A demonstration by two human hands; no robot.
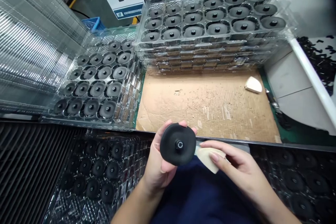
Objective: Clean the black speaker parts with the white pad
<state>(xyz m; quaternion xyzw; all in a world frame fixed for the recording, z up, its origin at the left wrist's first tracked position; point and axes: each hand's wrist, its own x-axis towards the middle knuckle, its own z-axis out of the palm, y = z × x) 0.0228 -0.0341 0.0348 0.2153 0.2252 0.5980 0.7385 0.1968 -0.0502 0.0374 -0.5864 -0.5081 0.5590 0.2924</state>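
A round black disc-shaped part (170, 148) with a raised centre stub is gripped by my left hand (157, 162), fingers behind it and thumb at its lower edge. Its stub side faces me. Pinched in my right hand (240, 166) is a cream wedge-shaped sponge (208, 159), its tip close to the disc's right edge. Whether sponge and disc touch, I cannot tell. Both hands are above my lap, by the bench's front edge. A second cream sponge wedge (253, 84) lies at the right of the cardboard sheet (210, 108).
Stacked clear trays (204, 49) of black discs stand at the back, with another tray stack (91, 89) at the left. Lower trays (91, 171) hold more discs. To the right are a white bin (296, 73) with small black pieces and a dark-handled tool (278, 108).
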